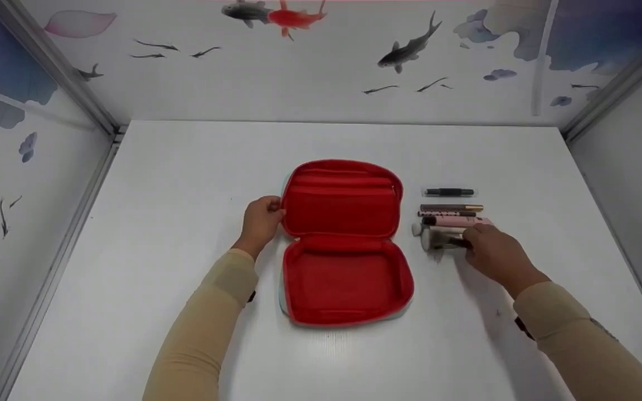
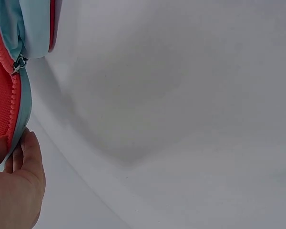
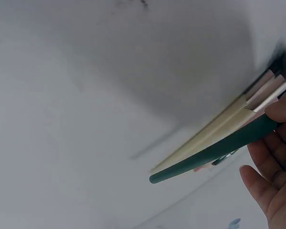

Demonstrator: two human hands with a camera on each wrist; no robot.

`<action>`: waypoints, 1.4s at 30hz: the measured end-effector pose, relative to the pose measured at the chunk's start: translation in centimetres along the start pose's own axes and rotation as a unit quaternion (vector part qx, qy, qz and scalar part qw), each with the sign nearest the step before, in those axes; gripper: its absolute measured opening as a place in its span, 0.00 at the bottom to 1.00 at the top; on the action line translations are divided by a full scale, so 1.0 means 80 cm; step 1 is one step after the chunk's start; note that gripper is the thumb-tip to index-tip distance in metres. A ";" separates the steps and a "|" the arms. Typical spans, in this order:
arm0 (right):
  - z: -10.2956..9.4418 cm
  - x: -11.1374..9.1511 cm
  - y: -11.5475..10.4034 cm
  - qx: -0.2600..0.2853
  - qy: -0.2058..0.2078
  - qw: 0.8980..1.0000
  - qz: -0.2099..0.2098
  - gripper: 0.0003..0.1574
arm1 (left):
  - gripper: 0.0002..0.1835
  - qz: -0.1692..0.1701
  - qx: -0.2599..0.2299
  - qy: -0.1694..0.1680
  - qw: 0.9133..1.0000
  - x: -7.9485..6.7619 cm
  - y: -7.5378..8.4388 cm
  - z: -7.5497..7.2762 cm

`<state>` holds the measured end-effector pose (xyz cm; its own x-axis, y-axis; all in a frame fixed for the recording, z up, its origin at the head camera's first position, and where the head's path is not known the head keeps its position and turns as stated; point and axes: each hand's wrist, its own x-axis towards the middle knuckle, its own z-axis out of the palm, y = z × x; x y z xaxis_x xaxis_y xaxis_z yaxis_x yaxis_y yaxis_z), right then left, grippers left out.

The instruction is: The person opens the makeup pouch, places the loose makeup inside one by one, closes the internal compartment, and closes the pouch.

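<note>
An open red-lined cosmetic bag [image 1: 345,273] lies flat on the white table, its lid folded back. My left hand [image 1: 261,223] pinches the lid's left edge; the left wrist view shows the thumb inside the red zipper rim and the fingers [image 2: 32,152] on the pale blue outside. To the right of the bag, my right hand [image 1: 496,253] holds makeup brushes [image 1: 438,239], bristles pointing left. In the right wrist view, the thumb and fingers pinch a green-handled brush [image 3: 214,149], with cream-handled brushes [image 3: 207,129] alongside. How many are gripped is hard to tell.
Beyond the right hand lie a pink tube [image 1: 449,221], a patterned pencil [image 1: 446,214], a brown tube with a gold end [image 1: 449,208] and a black pen-like stick in clear packaging [image 1: 449,192]. Printed panels [image 1: 321,83] wall the table at the back and sides.
</note>
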<state>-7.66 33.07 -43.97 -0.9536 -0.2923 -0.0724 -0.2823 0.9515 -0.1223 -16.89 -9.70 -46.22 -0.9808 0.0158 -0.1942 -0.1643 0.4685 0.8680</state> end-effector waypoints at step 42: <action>-0.114 0.109 -0.161 0.129 0.030 0.987 -0.090 0.14 | 0.12 0.044 -0.008 0.024 0.999 -0.024 0.002 -0.003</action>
<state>-13.29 19.17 -33.97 -0.8972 -0.4405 0.0321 -0.4191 0.8261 -0.3768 -15.03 -9.86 -45.56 -0.9955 0.0134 -0.0939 -0.0776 0.4533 0.8880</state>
